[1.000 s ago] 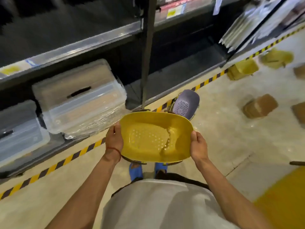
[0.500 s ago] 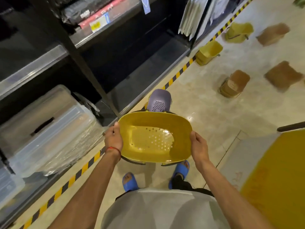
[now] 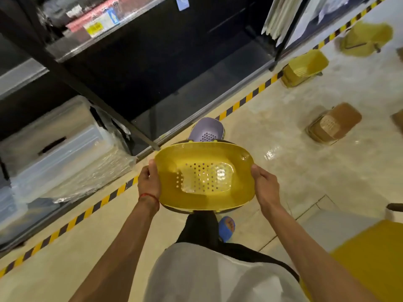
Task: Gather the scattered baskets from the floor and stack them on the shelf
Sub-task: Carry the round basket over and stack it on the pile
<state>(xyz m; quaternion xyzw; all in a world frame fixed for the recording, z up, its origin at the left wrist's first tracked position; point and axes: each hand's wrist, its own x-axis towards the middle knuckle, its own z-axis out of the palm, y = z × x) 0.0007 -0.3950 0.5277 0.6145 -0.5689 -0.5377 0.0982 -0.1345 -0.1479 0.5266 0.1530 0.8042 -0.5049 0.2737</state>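
Note:
I hold a yellow perforated basket (image 3: 205, 177) level in front of me, mouth up. My left hand (image 3: 149, 182) grips its left rim and my right hand (image 3: 265, 185) grips its right rim. A purple basket (image 3: 206, 130) lies on the floor just beyond it, partly hidden by the yellow rim. Further right on the floor lie two yellow baskets (image 3: 304, 67) (image 3: 366, 39) and a brown basket (image 3: 333, 123). The dark bottom shelf (image 3: 196, 88) runs along the left behind a yellow-black striped line.
Clear plastic storage boxes (image 3: 58, 147) fill the lower shelf at the left, beside a black shelf post (image 3: 104, 101). A yellow floor patch (image 3: 370, 258) lies at the right. My blue sandal (image 3: 226, 227) shows below the basket. White packaged goods (image 3: 281, 16) hang at the top right.
My view has swung further right along the shelf. The boxes slid left and the floor baskets drew nearer. Both hands keep the same hold on the yellow basket.

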